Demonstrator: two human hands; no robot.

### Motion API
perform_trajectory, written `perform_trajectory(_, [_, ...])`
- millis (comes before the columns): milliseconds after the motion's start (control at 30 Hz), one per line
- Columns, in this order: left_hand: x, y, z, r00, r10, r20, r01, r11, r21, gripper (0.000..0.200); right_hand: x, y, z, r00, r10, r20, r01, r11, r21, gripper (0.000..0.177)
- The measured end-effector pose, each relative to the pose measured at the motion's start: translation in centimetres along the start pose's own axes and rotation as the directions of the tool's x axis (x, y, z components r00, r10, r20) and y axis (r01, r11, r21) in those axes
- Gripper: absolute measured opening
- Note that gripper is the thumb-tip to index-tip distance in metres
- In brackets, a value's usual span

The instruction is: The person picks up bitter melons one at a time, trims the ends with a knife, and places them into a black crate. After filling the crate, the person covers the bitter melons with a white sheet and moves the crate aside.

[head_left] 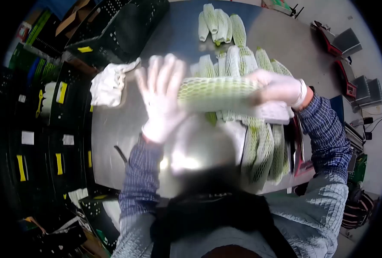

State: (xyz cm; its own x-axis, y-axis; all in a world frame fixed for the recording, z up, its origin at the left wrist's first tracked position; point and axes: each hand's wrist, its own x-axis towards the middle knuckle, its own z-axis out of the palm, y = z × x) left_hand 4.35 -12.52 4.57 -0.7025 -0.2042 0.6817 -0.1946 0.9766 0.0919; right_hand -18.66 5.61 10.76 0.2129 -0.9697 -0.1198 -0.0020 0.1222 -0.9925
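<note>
A long green vegetable in a white foam net sleeve (219, 91) lies level across the view, blurred by motion. My right hand (277, 88), in a pale thin glove, is wrapped around its right end. At the other end my left hand (163, 99), gloved too, is open with fingers spread and its palm side right by the tip. Under and behind the held piece, more sleeved vegetables (231, 60) lie in a row, partly hidden by my right hand. Several others (264, 155) lie nearer to me on the right.
Another bunch of sleeved vegetables (219, 26) rests at the far side of the metal table (113, 146). A crumpled white cloth (109, 84) lies left of my left hand. Black crates (113, 36) with yellow tags stand along the left. A dark strip (121, 154) lies near the left sleeve.
</note>
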Motion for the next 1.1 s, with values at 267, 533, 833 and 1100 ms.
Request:
perform_trajectory(267, [-9.0,7.5,-7.2,0.518,-0.239,0.821,0.742,-0.352,-0.570,0.058,2.8,0.3,8.2,0.842,-0.376,-0.388,0.367,0.925,-0.101,0.100])
perform_trajectory(533, [-16.2,9.2,-9.8,0.710,-0.116,0.695,0.431,-0.708,-0.559,0.072,7.2,1.6,22.5,0.893,-0.198,-0.404,0.405,0.745,0.530,0.056])
perform_trajectory(833, [-19.7,7.6,-10.5,0.754,-0.325,0.571,0.308,-0.592,-0.745,0.074,6.7,5.9,28.3,0.912,-0.264,-0.313,0.307,0.947,0.096,0.060])
perform_trajectory(1100, [-20.0,5.8,-11.5,0.696,-0.438,0.569,0.571,-0.144,-0.809,0.076,7.9,5.6,27.2,0.972,-0.170,-0.162,0.215,0.924,0.317,0.088])
